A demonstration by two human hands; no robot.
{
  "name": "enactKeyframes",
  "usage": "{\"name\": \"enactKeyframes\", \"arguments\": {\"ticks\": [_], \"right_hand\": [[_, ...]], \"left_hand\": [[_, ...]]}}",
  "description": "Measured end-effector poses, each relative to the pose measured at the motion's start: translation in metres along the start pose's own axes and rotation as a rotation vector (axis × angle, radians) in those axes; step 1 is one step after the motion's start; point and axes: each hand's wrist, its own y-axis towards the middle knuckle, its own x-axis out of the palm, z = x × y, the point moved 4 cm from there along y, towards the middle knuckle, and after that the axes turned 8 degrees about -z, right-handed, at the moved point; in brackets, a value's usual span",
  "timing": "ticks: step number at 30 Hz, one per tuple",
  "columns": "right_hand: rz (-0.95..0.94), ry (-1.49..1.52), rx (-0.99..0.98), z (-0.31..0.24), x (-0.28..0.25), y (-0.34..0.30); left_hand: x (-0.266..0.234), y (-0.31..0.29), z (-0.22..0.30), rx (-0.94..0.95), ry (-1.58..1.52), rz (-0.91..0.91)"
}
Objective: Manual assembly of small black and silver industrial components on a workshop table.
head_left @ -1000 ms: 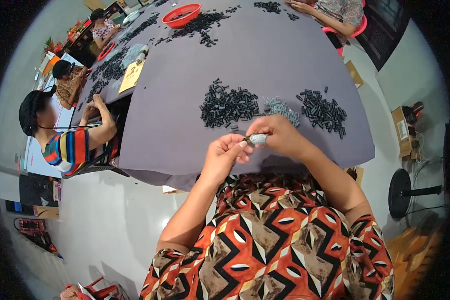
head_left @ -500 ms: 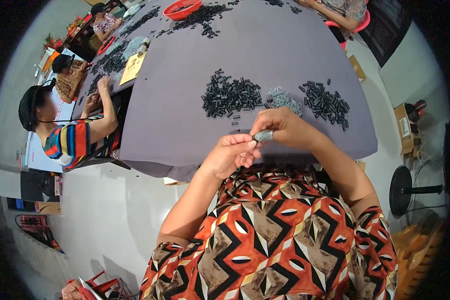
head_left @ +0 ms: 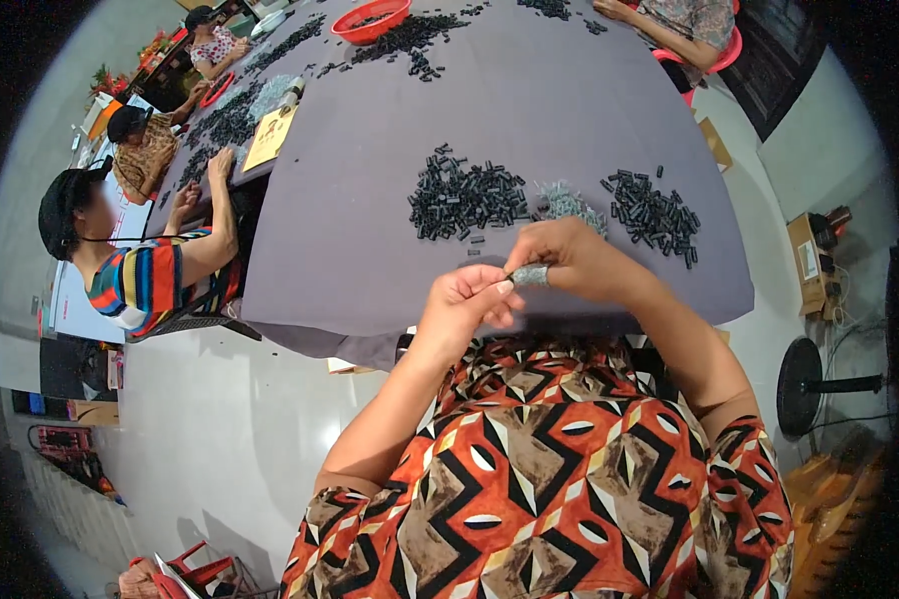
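Note:
My left hand [head_left: 466,299] and my right hand [head_left: 574,258] meet over the table's near edge, fingertips together. Between the left thumb and forefinger is a small black piece, mostly hidden by the fingers. The right thumb and forefinger pinch at the same spot; what they grip is too small to make out. A grey wrap [head_left: 531,274] covers the right thumb. Just beyond lie a large heap of short black cylindrical pieces [head_left: 464,198], a small heap of thin pale grey pieces [head_left: 566,203] partly behind my right hand, and another black heap [head_left: 654,215] on the right.
A grey cloth covers the table [head_left: 360,220]. At the far side stands a red basin [head_left: 370,22] beside more black pieces. A yellow card [head_left: 270,138] lies toward the left. Several people sit along the left side, the nearest in a striped shirt [head_left: 155,285]; another person [head_left: 684,35] sits far right.
My fingers have shifted slightly at the meeting point, and the left fingers have spread a little. The heaps look the same. The nearest co-worker's hands have moved slightly.

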Motion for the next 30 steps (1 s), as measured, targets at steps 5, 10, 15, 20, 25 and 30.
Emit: {"name": "enactKeyframes", "arguments": {"ticks": [5, 10, 15, 20, 25, 30], "right_hand": [[0.072, -0.104, 0.056, 0.001, 0.003, 0.000], [0.129, -0.132, 0.069, 0.008, 0.014, -0.011], [0.173, -0.141, 0.071, 0.010, 0.019, -0.022], [0.189, 0.118, 0.201, 0.002, 0.013, -0.029], [0.193, -0.458, 0.129, -0.006, 0.025, -0.023], [0.134, -0.786, 0.260, 0.003, 0.035, -0.015]], "left_hand": [[0.013, -0.002, 0.001, 0.204, 0.332, 0.208], [0.001, 0.006, -0.014, 0.035, 0.091, 0.110], [0.001, 0.005, -0.023, 0.038, 0.049, 0.108], [0.006, 0.008, -0.016, 0.071, -0.036, 0.096], [0.012, 0.007, -0.016, 0.096, -0.058, 0.188], [0.008, 0.008, -0.022, 0.031, -0.039, 0.234]]}}
